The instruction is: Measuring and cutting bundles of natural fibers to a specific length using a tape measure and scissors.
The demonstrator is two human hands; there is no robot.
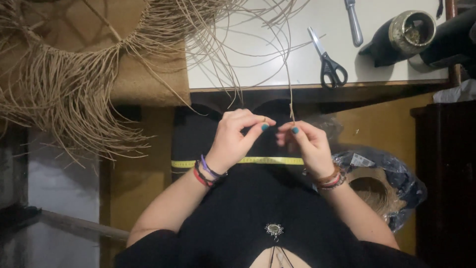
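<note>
My left hand (237, 136) and my right hand (305, 141) meet in front of my black top, just below the table edge. Both pinch a thin tan raffia strand (288, 74) that runs up from my fingers over the white tabletop (258, 59) to the woven raffia piece (74, 64) at the upper left. That piece has a long loose fringe hanging off the table. A yellow tape measure (258, 161) lies across my lap under both wrists.
Black-handled scissors (327, 62) lie on the table near its front edge. A metal tool handle (353, 22) and a dark gold-rimmed vessel (404, 34) sit at the back right. A plastic bag with a raffia coil (377, 191) rests by my right forearm.
</note>
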